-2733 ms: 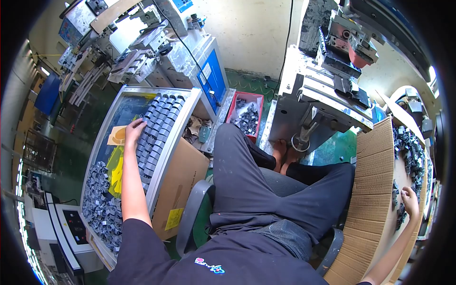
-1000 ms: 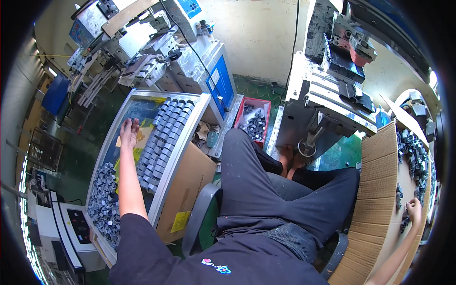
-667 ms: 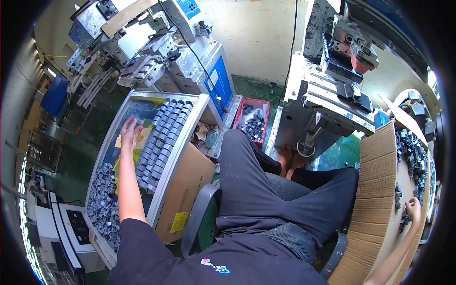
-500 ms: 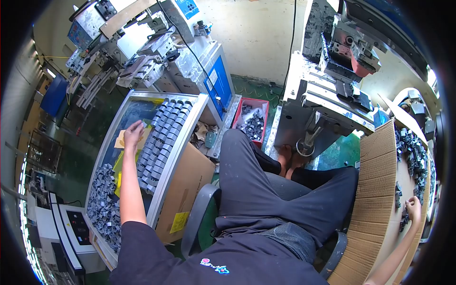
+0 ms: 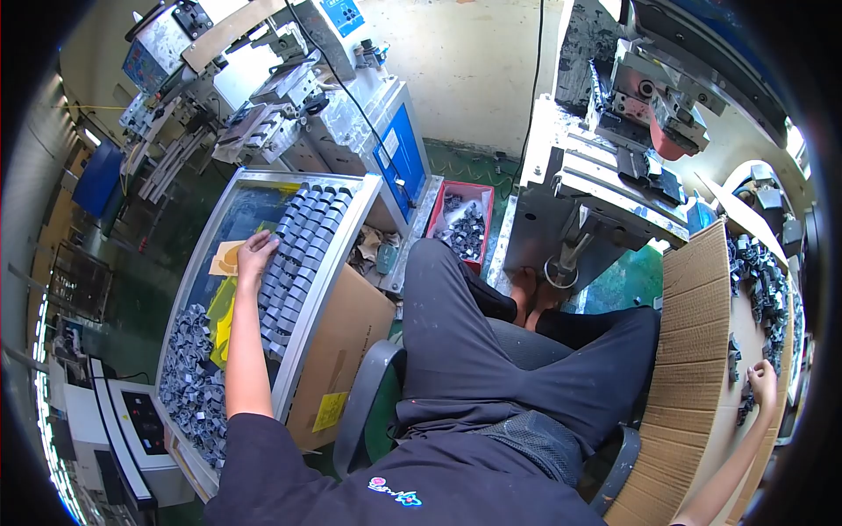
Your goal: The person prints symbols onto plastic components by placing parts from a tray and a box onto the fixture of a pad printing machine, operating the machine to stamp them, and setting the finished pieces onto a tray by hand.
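My left hand [image 5: 255, 256] reaches over the framed tray [image 5: 321, 302] on the left. Its fingers are pinched on a small grey part at the left edge of several neat rows of curved grey parts [image 5: 304, 237]. Below it, a heap of loose grey parts [image 5: 186, 386] fills the near end of the tray, beside a yellow sheet [image 5: 224, 326]. My right hand [image 5: 762, 384] is inside the cardboard box [image 5: 693, 351] on the right, with fingers curled near small dark parts [image 5: 761, 285]. Whatever those fingers hold is hidden.
A red bin [image 5: 462, 195] with small parts stands on the floor ahead. Metal machines rise at the front right [image 5: 605, 188] and front left [image 5: 351, 114]. The chair's armrest [image 5: 373, 399] lies between my body and the tray. A second carton [image 5: 346, 351] sits under the tray's edge.
My left hand has moved slightly right and down, from above the tan patch to the edge of the grey rows. My right hand has hardly moved in the box.
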The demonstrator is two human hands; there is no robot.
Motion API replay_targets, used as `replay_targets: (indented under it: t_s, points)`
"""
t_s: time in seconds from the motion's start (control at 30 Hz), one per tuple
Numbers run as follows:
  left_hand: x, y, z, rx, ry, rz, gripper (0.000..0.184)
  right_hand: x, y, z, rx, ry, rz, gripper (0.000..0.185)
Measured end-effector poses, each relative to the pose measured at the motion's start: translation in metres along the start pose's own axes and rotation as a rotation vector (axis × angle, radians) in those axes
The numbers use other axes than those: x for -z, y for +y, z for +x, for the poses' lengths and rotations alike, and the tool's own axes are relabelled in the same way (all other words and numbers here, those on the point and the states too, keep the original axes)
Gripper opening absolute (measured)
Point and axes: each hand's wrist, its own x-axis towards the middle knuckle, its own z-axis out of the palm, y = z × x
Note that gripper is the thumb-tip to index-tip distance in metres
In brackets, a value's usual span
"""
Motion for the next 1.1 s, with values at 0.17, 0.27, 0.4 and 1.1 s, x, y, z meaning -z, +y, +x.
replay_targets:
  t_s: [0.17, 0.27, 0.4, 1.1]
  points:
    - [0.001, -0.005, 0.004, -0.019, -0.007, -0.006, 0.048, -0.001, 0.002, 0.002, -0.008, -0.006, 0.0, 0.018]
    - [0.0, -0.003, 0.002, -0.012, 0.0, 0.007, 0.047, -0.001, 0.007, 0.003, -0.002, -0.014, 0.013, 0.018]
    - [0.001, -0.007, 0.003, -0.027, 0.002, -0.053, 0.046, -0.001, 0.009, 0.001, 0.0, -0.032, 0.053, 0.018]
    - [-0.012, -0.01, 0.01, -0.121, 0.116, 0.088, 0.036, 0.01, -0.014, -0.013, 0.098, -0.087, 0.022, 0.018]
